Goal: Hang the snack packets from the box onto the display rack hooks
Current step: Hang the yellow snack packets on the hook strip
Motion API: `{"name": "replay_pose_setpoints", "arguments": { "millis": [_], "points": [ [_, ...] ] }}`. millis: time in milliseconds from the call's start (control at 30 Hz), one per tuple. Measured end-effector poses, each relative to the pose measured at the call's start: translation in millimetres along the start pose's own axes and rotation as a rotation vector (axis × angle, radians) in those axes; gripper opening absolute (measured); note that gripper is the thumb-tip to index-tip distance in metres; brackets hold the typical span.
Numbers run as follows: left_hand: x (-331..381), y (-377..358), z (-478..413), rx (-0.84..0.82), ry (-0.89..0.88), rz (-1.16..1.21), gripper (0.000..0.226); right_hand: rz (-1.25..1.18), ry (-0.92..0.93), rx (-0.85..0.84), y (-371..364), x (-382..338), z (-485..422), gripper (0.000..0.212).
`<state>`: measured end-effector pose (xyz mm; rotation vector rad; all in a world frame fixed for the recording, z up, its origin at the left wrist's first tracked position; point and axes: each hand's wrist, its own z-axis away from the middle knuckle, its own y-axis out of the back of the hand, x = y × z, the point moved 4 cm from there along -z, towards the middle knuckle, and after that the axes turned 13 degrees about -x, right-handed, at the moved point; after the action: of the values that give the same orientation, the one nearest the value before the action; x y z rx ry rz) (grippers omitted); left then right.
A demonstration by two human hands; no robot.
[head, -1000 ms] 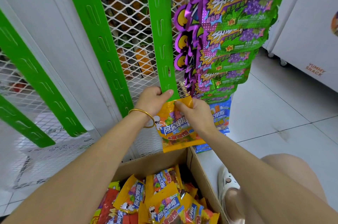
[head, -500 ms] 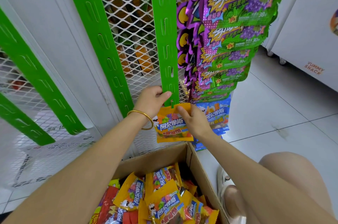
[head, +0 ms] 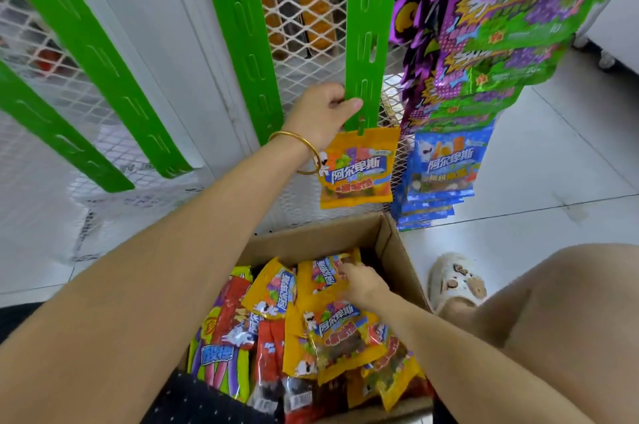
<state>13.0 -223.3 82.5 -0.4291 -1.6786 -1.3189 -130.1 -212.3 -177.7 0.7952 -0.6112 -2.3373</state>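
An orange snack packet [head: 358, 169] hangs from the lowest hook of a green display strip [head: 364, 32]. My left hand [head: 320, 114] grips the bottom end of that strip, thumb across its front. Below, an open cardboard box [head: 397, 252] holds several orange and red packets [head: 332, 330]. My right hand [head: 359, 280] is down inside the box, its fingers on the top edge of an orange packet [head: 323, 273]; whether they pinch it is blurred.
Two more bare green strips [head: 242, 29] [head: 79, 53] hang on the white mesh rack to the left. Purple-green packets [head: 501, 36] and blue packets [head: 442, 167] fill the strip to the right. My knee and a white clog [head: 456, 283] are beside the box.
The orange packet now hangs on the strip's hook by itself. My right hand has let go of it and dropped into the box. My left hand still holds the strip.
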Motion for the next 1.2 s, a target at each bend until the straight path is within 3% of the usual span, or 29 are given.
{"name": "replay_pose_setpoints", "arguments": {
  "millis": [167,367,467,533,600,700,767,833,967,1033,1200],
  "points": [
    [-2,3,3,-0.019,0.007,-0.03,0.023,0.168,-0.059,0.057,-5,1,-5,0.046],
    [-1,4,7,-0.01,-0.002,-0.023,0.027,0.211,-0.021,0.003,-10,5,-6,0.076],
    [3,4,12,-0.007,-0.003,-0.038,0.022,0.235,-0.027,0.014,-11,6,0,0.071],
    [4,4,15,-0.011,0.0,-0.049,0.021,0.231,0.0,0.081,-5,5,3,0.049],
    [5,4,17,-0.016,0.0,-0.045,0.024,0.153,0.061,0.129,1,3,7,0.015],
    [8,4,20,-0.023,0.001,-0.029,0.02,-0.24,0.159,0.034,12,0,13,0.025],
    [13,4,21,-0.036,-0.002,0.066,0.01,-0.466,0.188,-0.005,23,-6,26,0.019],
    [21,5,21,-0.051,-0.02,0.143,0.018,-0.559,0.19,-0.001,35,-12,42,0.01],
    [38,9,20,-0.061,-0.038,0.203,0.023,-0.389,0.26,0.157,72,-26,81,0.024],
    [42,10,20,-0.044,-0.028,0.139,0.017,-0.342,0.303,0.218,94,-32,104,0.02],
    [44,13,17,0.002,-0.007,0.011,0.036,-0.503,0.43,0.462,156,-39,163,0.019]
  ]
}}
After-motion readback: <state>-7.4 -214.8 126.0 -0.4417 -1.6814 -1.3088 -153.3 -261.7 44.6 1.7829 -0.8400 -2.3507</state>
